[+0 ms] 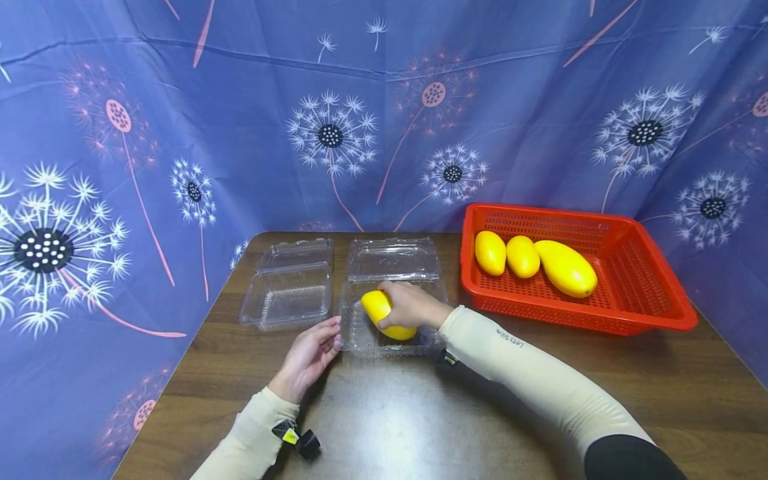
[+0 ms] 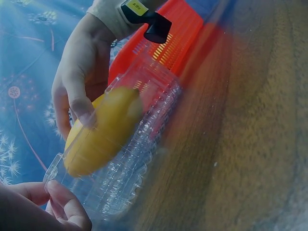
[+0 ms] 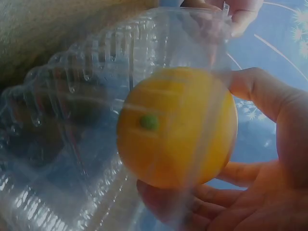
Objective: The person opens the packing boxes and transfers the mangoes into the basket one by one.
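My right hand (image 1: 414, 303) grips a yellow mango (image 1: 377, 307) inside the base of an open clear plastic clamshell container (image 1: 355, 333). The right wrist view shows the mango (image 3: 183, 127) end-on through the clear wall, a green spot on its tip, with thumb and fingers on either side. At the container's left front corner, my left hand (image 1: 309, 357) pinches the rim between thumb and fingers, seen closer in the left wrist view beside the corner tab (image 2: 53, 168). The container's lid (image 1: 393, 259) lies folded back toward the curtain.
To the left sits a second open clear clamshell (image 1: 288, 303). A red plastic basket (image 1: 639, 320) at the right back holds a mango (image 1: 490, 253), another mango (image 1: 523, 257) and a longer mango (image 1: 566, 268). Behind the wooden table (image 1: 372, 427) hangs a blue dandelion-print curtain (image 1: 252, 133).
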### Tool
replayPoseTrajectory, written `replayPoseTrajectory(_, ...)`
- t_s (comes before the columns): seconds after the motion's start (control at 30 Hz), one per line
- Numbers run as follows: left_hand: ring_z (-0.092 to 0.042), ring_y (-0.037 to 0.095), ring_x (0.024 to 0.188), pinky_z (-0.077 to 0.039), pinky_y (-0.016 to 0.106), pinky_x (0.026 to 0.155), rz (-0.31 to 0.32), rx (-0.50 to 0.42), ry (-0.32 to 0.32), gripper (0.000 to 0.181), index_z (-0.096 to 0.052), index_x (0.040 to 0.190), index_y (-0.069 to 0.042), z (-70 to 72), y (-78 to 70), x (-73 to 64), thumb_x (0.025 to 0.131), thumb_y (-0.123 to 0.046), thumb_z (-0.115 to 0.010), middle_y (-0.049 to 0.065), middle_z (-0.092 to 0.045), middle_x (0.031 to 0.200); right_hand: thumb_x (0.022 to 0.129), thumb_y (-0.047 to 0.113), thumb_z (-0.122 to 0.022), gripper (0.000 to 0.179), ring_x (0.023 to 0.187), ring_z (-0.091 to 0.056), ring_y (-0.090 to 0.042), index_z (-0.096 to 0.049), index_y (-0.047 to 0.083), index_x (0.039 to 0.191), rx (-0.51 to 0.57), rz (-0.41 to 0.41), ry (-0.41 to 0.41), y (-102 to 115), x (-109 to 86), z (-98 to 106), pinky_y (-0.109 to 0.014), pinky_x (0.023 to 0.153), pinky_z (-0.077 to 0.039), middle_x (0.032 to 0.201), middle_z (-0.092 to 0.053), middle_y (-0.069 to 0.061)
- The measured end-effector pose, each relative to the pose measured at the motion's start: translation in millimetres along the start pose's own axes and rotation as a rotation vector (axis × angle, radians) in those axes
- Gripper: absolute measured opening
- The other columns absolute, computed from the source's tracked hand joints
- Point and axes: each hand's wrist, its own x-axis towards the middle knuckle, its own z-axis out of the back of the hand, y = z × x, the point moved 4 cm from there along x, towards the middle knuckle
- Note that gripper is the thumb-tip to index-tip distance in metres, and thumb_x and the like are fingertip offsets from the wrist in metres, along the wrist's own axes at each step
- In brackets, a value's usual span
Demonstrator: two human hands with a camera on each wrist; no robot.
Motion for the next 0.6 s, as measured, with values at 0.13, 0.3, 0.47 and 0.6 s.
replayPoseTrajectory(0.13, -0.054, 0.002, 0.07, -0.048, 0.011, 0.066, -0.002, -0.001, 0.005, 0.03, -0.05, 0.126, 0.001, -0.6, -0.6, 0.5, 0.096, 0.001, -0.048, -0.006, -0.059, 0.087, 0.07, 0.03, -0.083, 0.071, 0.086, -0.058, -0.02, -0.052, 0.006, 0.13, 0.003, 0.007, 0.001, -1, -0.3, 5, -0.033, 0.075, -0.05, 0.104, -0.066, -0.006)
replayPoseTrajectory(0.3, -0.053, 0.002, 0.07, -0.048, 0.011, 0.066, -0.004, -0.003, 0.002, 0.028, -0.051, 0.124, 0.0, -0.8, -1.0, 1.6, 0.096, 0.001, -0.048, -0.006, -0.059, 0.089, 0.071, 0.03, -0.082, 0.072, 0.088, -0.058, -0.02, -0.052, 0.005, 0.131, -0.017, 0.021, 0.003, -2, -2.1, 12, -0.034, 0.076, -0.05, 0.108, -0.065, -0.007)
replayPoseTrajectory(0.47, -0.053, 0.001, 0.07, -0.048, 0.011, 0.066, 0.001, -0.011, 0.004, 0.027, -0.051, 0.123, -0.001, -1.0, -0.6, 2.4, 0.096, 0.001, -0.048, -0.007, -0.059, 0.089, 0.071, 0.031, -0.081, 0.071, 0.09, -0.058, -0.021, -0.051, 0.006, 0.13, -0.028, 0.027, 0.0, -3, -5.7, 22, -0.034, 0.077, -0.051, 0.111, -0.064, -0.009)
replayPoseTrajectory(0.6, -0.054, 0.001, 0.07, -0.048, 0.01, 0.065, 0.0, -0.027, 0.003, 0.024, -0.054, 0.119, -0.002, -1.3, -0.4, 2.2, 0.096, 0.001, -0.049, -0.007, -0.06, 0.089, 0.072, 0.032, -0.081, 0.071, 0.092, -0.058, -0.022, -0.051, 0.007, 0.131, -0.034, 0.026, 0.001, -5, -7.8, 28, -0.035, 0.078, -0.051, 0.114, -0.064, -0.01)
